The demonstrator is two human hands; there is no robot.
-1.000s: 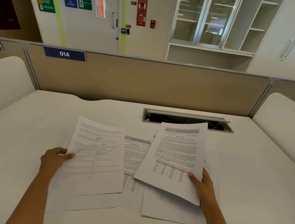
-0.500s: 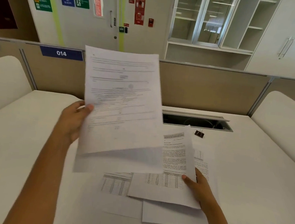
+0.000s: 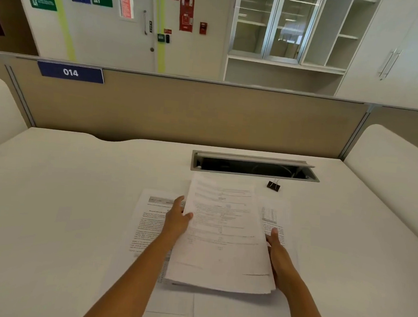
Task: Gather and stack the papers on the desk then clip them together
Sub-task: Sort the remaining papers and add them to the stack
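Left hand and right hand grip side edges of white printed paper stack. Square edges, collect loose sheets on white table, before black binder clip.

Printed sheets half gathered, clip lying apart.

A thin stack of papers, white with faint print, lies lengthwise on top of scattered loose sheets, its near edges slightly fanned; one blank sheet pokes out nearest the viewer. A small black binder clip, wire handles up, sits beyond the stack's far right corner.
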